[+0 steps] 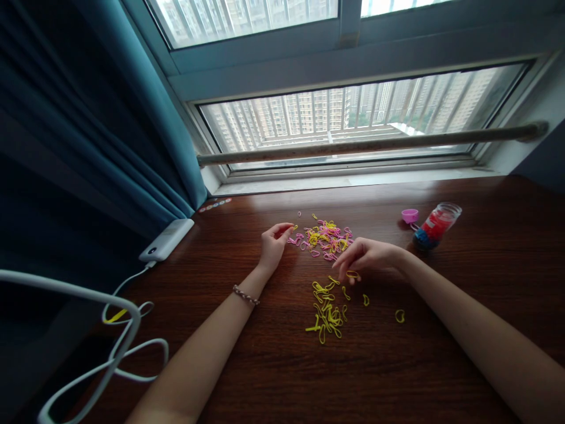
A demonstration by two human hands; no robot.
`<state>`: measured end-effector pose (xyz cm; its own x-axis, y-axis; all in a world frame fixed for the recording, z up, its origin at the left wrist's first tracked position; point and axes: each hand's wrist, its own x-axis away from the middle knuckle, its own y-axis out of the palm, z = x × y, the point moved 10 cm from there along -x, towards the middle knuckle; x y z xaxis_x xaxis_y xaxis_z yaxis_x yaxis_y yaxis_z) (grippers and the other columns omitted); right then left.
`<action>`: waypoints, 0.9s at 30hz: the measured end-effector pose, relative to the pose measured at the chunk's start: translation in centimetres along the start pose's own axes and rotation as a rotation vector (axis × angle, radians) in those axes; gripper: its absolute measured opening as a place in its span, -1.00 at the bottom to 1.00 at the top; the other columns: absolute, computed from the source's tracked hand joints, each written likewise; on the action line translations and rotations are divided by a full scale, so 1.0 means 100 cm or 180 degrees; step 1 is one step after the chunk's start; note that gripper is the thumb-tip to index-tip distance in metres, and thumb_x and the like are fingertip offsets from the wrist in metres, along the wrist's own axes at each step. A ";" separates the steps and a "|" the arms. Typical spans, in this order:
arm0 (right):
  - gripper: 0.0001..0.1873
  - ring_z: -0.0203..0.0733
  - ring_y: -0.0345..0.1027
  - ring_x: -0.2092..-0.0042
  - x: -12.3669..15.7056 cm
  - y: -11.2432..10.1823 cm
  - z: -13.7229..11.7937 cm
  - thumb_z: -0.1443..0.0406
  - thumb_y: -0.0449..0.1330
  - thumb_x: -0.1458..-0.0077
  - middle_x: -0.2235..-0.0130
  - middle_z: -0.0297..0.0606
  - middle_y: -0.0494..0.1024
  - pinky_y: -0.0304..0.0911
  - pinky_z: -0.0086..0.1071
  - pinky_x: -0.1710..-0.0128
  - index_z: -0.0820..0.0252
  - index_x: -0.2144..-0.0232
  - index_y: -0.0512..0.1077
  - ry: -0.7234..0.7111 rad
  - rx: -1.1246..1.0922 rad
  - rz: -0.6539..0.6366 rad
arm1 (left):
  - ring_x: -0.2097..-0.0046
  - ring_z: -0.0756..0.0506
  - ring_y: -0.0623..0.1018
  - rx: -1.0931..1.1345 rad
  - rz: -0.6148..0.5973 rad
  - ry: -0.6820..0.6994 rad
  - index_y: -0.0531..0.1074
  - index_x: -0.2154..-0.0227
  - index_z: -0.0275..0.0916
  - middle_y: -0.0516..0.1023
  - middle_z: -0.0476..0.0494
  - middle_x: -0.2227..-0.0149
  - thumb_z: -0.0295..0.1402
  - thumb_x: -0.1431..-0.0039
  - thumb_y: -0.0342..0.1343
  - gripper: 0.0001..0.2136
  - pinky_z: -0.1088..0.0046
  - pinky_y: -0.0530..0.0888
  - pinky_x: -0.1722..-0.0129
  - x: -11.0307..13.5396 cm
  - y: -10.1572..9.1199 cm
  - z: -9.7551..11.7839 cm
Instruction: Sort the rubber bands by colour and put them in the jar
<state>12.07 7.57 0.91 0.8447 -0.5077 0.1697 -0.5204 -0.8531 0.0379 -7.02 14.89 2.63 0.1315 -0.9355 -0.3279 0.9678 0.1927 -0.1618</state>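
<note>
My left hand (274, 244) pinches a small yellow rubber band (295, 227) between thumb and fingertips, at the left edge of a mixed pile of pink and yellow rubber bands (329, 237). My right hand (364, 257) is bent downward at the near right side of that pile. Its fingers are curled, with another yellow rubber band (352, 274) at them, and the grip is partly hidden. Closer to me lies a loose heap of only yellow rubber bands (327, 315). Two single yellow bands lie right of this heap, one of them (399, 316) farther out.
A clear jar (436, 225) with red and blue contents stands tilted-looking at the right, beside a pink cap (410, 216). A white power bank (166, 240) with a white cable (128, 282) lies left. Beyond the brown tabletop (247, 383) are a metal rail (371, 145) and window.
</note>
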 end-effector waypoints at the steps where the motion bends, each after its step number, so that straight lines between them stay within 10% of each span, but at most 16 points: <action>1: -0.56 -0.29 0.40 0.44 0.002 -0.001 0.002 0.24 0.22 0.15 0.32 -0.16 0.55 0.29 -0.44 0.48 0.27 0.15 0.42 0.0052 -0.0081 -0.0033 | 0.36 -0.03 0.50 0.0057 -0.0020 -0.0055 0.49 0.38 -0.32 0.54 -0.13 0.40 -0.30 0.10 0.18 -0.78 0.47 0.43 0.34 0.000 0.001 -0.001; 6: -0.63 -0.34 0.39 0.51 0.006 -0.037 0.000 0.25 0.25 0.17 0.33 -0.13 0.56 0.25 -0.52 0.58 0.31 0.24 0.46 -0.0147 -0.0242 0.0877 | 0.39 -0.04 0.52 0.0314 -0.0412 -0.0351 0.48 0.44 -0.34 0.54 -0.13 0.44 -0.35 0.15 0.22 -0.82 0.43 0.46 0.31 0.006 0.017 -0.001; 13: -0.47 -0.10 0.43 0.20 0.011 0.023 0.007 0.28 0.36 0.36 0.30 -0.10 0.56 0.31 -0.31 0.23 0.32 0.22 0.45 0.0531 -0.0392 -0.0754 | 0.40 -0.05 0.52 0.0285 -0.1409 -0.0370 0.49 0.47 -0.31 0.54 -0.13 0.43 -0.33 0.17 0.23 -0.83 0.41 0.48 0.33 0.027 0.054 0.011; 15: -0.48 -0.08 0.43 0.22 0.011 0.021 0.005 0.21 0.34 0.33 0.34 -0.07 0.56 0.31 -0.28 0.25 0.35 0.23 0.46 0.0430 -0.0442 -0.0689 | 0.39 -0.05 0.51 0.0223 -0.1565 -0.0300 0.49 0.48 -0.31 0.53 -0.13 0.43 -0.33 0.16 0.22 -0.84 0.43 0.47 0.32 0.030 0.059 0.014; 22: -0.67 -0.39 0.21 0.62 0.031 -0.095 -0.002 0.12 0.24 0.19 0.59 -0.32 0.46 0.09 -0.50 0.64 0.29 0.43 0.49 -0.0803 0.0146 0.2864 | 0.38 -0.06 0.48 -0.0039 -0.2592 0.0087 0.51 0.46 -0.29 0.53 -0.18 0.42 -0.28 0.06 0.15 -0.83 0.46 0.43 0.38 0.066 0.093 0.043; 27: -0.68 -0.33 0.23 0.55 0.029 -0.099 -0.003 0.10 0.20 0.16 0.53 -0.28 0.49 0.12 -0.46 0.55 0.25 0.45 0.51 -0.0645 0.1421 0.3020 | 0.52 0.00 0.40 -0.0454 -0.3190 0.0703 0.52 0.54 -0.28 0.49 -0.16 0.54 -0.24 -0.03 0.07 -0.77 0.53 0.33 0.54 0.094 0.110 0.065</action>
<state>19.58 14.57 1.29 0.1447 -0.9628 -0.2282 -0.9178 -0.0444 -0.3946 6.30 6.32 3.84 -0.7764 -0.6138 -0.1430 0.5752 -0.5975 -0.5587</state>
